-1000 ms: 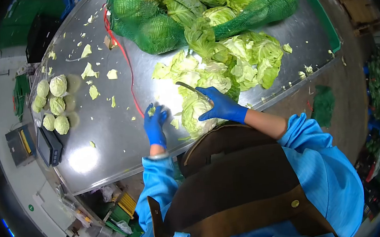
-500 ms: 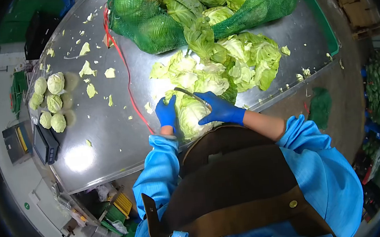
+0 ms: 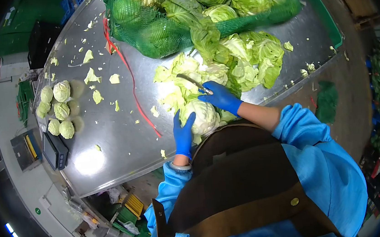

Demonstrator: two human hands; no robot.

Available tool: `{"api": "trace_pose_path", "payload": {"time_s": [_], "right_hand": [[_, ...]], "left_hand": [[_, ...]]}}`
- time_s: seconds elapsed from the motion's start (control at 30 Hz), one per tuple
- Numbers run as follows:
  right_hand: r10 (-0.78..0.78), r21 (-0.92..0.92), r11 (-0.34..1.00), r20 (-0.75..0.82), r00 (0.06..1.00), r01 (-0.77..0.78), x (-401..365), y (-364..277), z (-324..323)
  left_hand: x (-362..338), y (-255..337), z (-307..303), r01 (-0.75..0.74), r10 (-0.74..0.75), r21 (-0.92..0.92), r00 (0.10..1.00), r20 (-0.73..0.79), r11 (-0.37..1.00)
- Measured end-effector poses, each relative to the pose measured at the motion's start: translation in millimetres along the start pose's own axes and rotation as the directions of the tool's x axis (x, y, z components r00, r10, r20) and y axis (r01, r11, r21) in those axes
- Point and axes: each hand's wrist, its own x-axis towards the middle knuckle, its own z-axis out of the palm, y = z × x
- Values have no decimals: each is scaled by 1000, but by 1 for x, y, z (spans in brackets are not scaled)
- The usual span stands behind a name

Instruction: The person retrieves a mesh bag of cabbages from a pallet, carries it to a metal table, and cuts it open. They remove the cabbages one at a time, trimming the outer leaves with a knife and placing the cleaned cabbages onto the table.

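Note:
My left hand [image 3: 183, 132], in a blue glove, lies with fingers and thumb apart around the left side of a pale green cabbage [image 3: 202, 116] at the table's near edge. Just above and right of it, my right hand [image 3: 220, 98] is closed on the handle of a curved knife [image 3: 191, 82], whose dark blade points up and left. Beyond the knife, loose leaves [image 3: 259, 57] are heaped. A green mesh bag [image 3: 159, 37] full of cabbages stands behind them.
Several trimmed cabbages [image 3: 62, 91] sit at the left of the metal table [image 3: 111, 158], above a dark scale [image 3: 55, 150]. A red strap [image 3: 126, 70] and leaf scraps lie across the table. At the right is a green tray [image 3: 324, 14].
My left hand has moved down and right onto the cabbage's side. My right hand and the knife have lifted off the cabbage's top, and more of the cabbage shows. The view has shifted slightly.

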Motion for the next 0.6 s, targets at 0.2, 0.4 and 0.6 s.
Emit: {"api": "trace_pose_path", "payload": {"time_s": [0.2, 0.4, 0.6], "right_hand": [[-76, -109, 991, -10, 997, 74, -18, -31, -23], [-82, -69, 994, 80, 993, 87, -11, -16, -29], [-127, -5, 992, 110, 986, 129, -9, -12, -30]], "left_hand": [[-4, 44, 9, -245, 225, 202, 967, 121, 948], [1, 35, 2, -450, 427, 462, 890, 160, 764], [42, 14, -15, -331, 386, 314, 913, -131, 890]]}}
